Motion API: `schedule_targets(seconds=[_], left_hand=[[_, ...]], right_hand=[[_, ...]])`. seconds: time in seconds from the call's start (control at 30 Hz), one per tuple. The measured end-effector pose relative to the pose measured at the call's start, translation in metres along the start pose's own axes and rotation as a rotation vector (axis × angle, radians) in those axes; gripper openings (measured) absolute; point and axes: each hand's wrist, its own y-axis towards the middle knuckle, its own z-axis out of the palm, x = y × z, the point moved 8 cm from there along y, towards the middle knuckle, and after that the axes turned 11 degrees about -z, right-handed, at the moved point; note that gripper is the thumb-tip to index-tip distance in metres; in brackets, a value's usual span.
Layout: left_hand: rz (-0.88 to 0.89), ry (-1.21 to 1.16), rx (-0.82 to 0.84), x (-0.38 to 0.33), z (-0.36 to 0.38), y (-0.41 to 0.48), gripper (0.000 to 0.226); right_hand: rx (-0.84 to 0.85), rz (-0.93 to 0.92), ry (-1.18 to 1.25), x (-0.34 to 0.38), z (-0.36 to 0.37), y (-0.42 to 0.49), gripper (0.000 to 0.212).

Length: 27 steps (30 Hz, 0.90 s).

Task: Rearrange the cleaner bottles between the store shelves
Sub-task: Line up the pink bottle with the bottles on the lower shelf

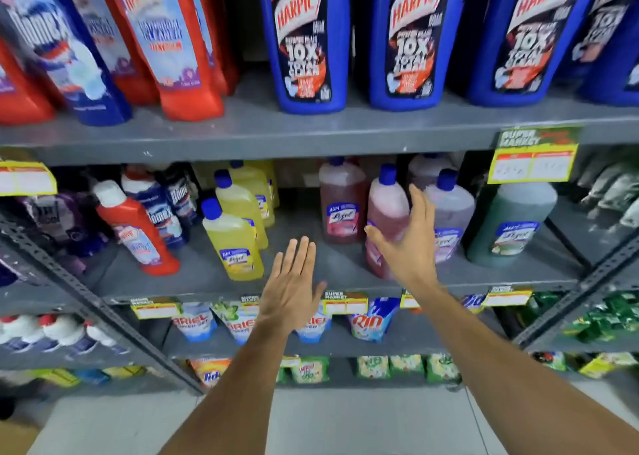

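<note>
Red Harpic bottle [138, 228] leaning tilted at left of middle shelf [207, 283]. Yellow Lizol bottles [233, 238] standing upright just right of it. Left hand [292, 287] hovering flat before shelf edge, fingers extended and together, gripping nothing. Right hand [409, 243] spreading wide beside pink Lizol bottle [385, 219], thumb and fingers flanking it, contact unclear. Blue Harpic bottles [408, 40] lining upper shelf [311, 140] above.

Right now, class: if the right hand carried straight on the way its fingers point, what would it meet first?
Probably the front pink bottle: the open right hand is already curved around it, though depth leaves contact unclear.
</note>
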Motion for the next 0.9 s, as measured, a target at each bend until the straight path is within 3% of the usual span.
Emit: schedule_targets(seconds=[0.1, 0.17, 0.43, 0.63, 0.77, 0.9], left_hand=[[-0.026, -0.04, 0.102, 0.01, 0.037, 0.009, 0.076], [-0.05, -0.06, 0.151, 0.018, 0.059, 0.014, 0.074], [-0.139, -0.103, 0.21, 0.042, 0.106, 0.021, 0.063], [-0.115, -0.124, 0.228, 0.045, 0.111, 0.023, 0.064], [-0.117, -0.149, 0.23, 0.045, 0.112, 0.024, 0.064], [-0.119, -0.164, 0.195, 0.046, 0.113, 0.023, 0.064]], right_hand=[[0.07, 0.239, 0.068, -0.042, 0.025, -0.012, 0.108], [0.094, 0.377, 0.07, -0.067, 0.035, -0.019, 0.101], [0.176, 0.627, 0.033, -0.13, 0.064, -0.042, 0.095], [0.158, 0.583, 0.04, -0.142, 0.081, -0.053, 0.071], [0.304, 0.585, 0.249, -0.145, 0.105, -0.059, 0.063], [0.416, 0.52, 0.265, -0.142, 0.117, -0.058, 0.065]])
